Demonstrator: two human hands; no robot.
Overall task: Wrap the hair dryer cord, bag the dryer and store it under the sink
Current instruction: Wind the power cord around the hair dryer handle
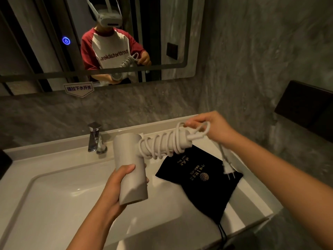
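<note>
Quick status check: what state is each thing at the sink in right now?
Dryer: held over the sink by the barrel, in the left hand.
Cord: coiled around the handle, last loop in the right hand.
Plug: dangling free, unplugged.
Bag: lying flat on the counter, dryer not in it.
Faucet: no water running.

Pale beige hair dryer (130, 165), matching off-white cord (163, 144) and plug (228, 169), black bag (203, 188) with gold print, white sink (59, 193), chrome tap (95, 139), grey veined marble wall (252, 60), red-and-white shirt (108, 49) in mirror (182, 33)
</note>
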